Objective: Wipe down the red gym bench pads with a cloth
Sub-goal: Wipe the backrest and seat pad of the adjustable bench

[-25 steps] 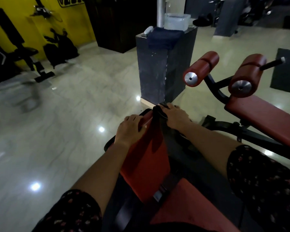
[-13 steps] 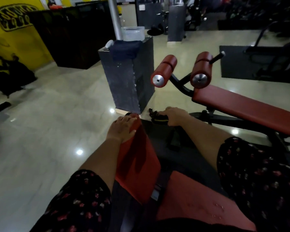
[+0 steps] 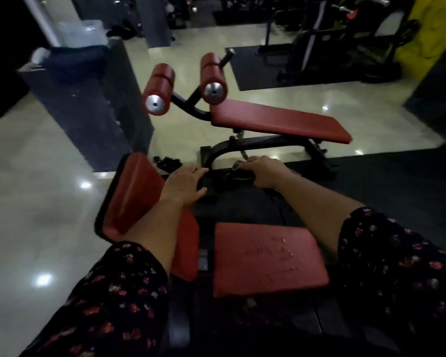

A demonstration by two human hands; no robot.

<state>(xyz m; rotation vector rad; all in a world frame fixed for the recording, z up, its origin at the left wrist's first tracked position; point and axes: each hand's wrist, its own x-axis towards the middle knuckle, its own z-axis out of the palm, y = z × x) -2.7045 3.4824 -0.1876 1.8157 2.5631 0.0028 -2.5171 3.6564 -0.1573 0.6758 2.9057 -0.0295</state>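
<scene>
Around left hand [image 3: 184, 185] and right hand [image 3: 262, 173]: three red pads [image 3: 268, 258], two rollers [image 3: 213, 73]

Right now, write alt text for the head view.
A person's left hand rests flat at the edge of a tilted red bench pad while the right hand grips a dark cloth. A red seat pad lies nearer; a second red bench stands behind.

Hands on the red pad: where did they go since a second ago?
The right hand slid right, off the tilted red pad, taking the dark cloth along. The left hand slipped from the pad's top end to its right edge. The cloth stayed held; the flat pad stayed untouched.
</scene>
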